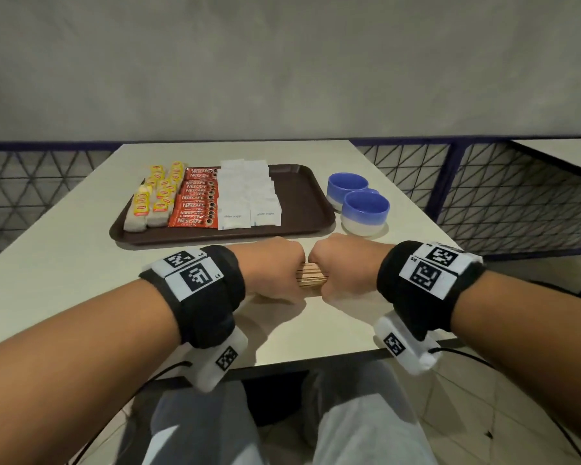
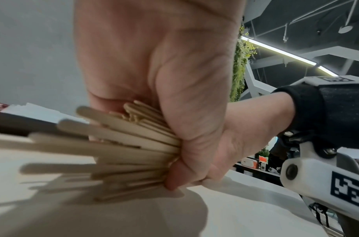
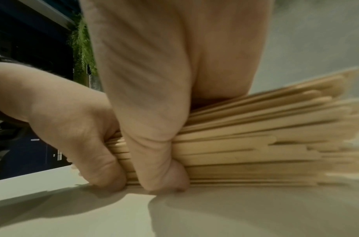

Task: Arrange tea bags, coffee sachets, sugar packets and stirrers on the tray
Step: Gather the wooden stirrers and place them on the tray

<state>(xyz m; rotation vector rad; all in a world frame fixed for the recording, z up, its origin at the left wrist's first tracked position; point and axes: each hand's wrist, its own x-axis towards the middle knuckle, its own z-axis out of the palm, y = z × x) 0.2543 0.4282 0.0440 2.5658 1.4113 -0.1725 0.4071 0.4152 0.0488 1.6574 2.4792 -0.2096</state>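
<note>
On the brown tray, from left to right, lie yellow tea bags, red coffee sachets and white sugar packets; its right part is bare. Two blue-and-white cups stand on the surface just right of the tray. In front of the tray, the left hand and right hand are both clamped round one bundle of wooden stirrers, fists touching, low on the surface.

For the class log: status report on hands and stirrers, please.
Left hand and right hand both gripping stirrers on table. Tray right side free. Nothing blocking.
</note>
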